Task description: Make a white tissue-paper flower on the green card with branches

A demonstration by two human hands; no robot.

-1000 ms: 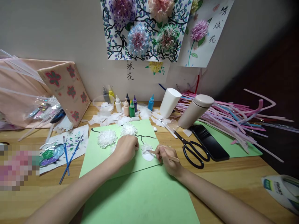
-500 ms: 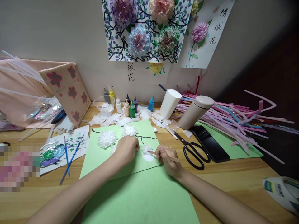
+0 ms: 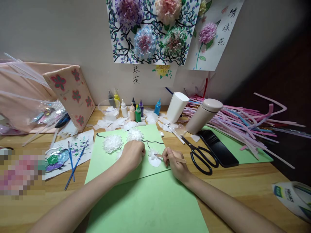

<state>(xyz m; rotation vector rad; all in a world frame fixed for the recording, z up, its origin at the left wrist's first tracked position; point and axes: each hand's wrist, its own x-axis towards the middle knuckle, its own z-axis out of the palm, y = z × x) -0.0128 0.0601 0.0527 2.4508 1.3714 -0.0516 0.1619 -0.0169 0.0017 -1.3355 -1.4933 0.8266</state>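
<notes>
My right hand is closed round a thin wooden stick. Its left tip touches white tissue bits on a small white paper circle. The circle lies on a green sheet with black branch lines. My left hand rests on the same sheet left of the circle, fingers curled downward; what they pinch, if anything, is hidden. Two fluffy white tissue flowers, a left one and an upper one, sit on the sheet. Part of another white piece shows beside my left hand.
Black-handled scissors and a phone lie to the right, near a beige bottle. Several paint bottles stand among tissue scraps at the back. Brushes lie left; a tape roll sits at far right.
The view has shifted very slightly. Both hands stay almost in place, and the stick's tip remains at the tissue on the white circle.
</notes>
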